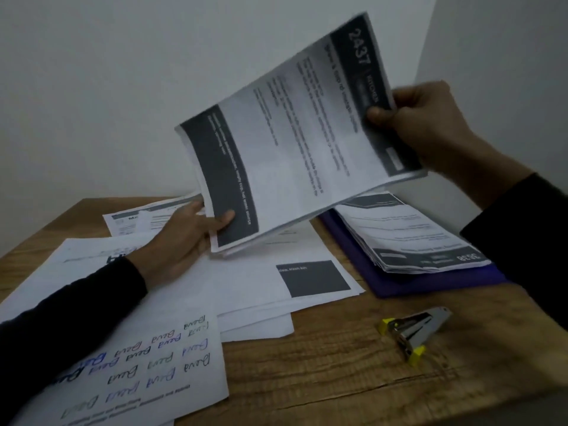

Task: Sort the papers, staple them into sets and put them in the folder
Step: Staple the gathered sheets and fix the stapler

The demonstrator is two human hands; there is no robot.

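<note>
Fingers: both hands are pinching one held set of sheets point(295, 142), thumbs on top
Right hand point(430, 124): gripping the dark header end marked 2437, up high
Left hand point(184, 238): clamping the lower dark-banded end, just above the desk
Loose papers point(172, 302): lying spread under the left arm, some scribbled on
Folder point(430, 284): purple, sitting at right with another printed stack point(408, 232) resting on it
Stapler point(413, 332): lying on the wooden table point(322, 379), near the folder
</note>
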